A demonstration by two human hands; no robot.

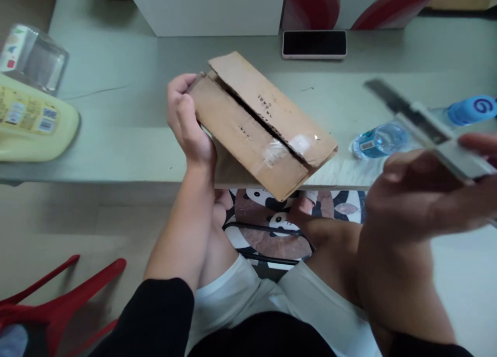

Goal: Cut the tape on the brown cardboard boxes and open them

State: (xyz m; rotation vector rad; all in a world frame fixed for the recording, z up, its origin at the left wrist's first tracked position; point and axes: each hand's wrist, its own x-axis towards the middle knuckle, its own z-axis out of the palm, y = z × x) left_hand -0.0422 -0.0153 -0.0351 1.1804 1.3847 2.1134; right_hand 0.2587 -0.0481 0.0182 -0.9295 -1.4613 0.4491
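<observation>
My left hand (190, 121) grips the left end of a brown cardboard box (236, 126). The box lies tilted across the table's front edge, its near corner jutting past it. A dark gap runs between its two top flaps, and bits of clear tape cling near the right end. Raised at the right, my right hand (419, 196) is closed around a utility knife (446, 150), slightly blurred. The knife's blade is out and points up and left, apart from the box. Behind the knife, a clear water bottle (382, 139) with a blue cap lies on its side.
A phone (314, 44) lies behind the box, before a large white carton (217, 10). At the left are a yellow bottle (34, 121) and a clear container (41, 59). A red chair (66, 300) stands on the floor, lower left.
</observation>
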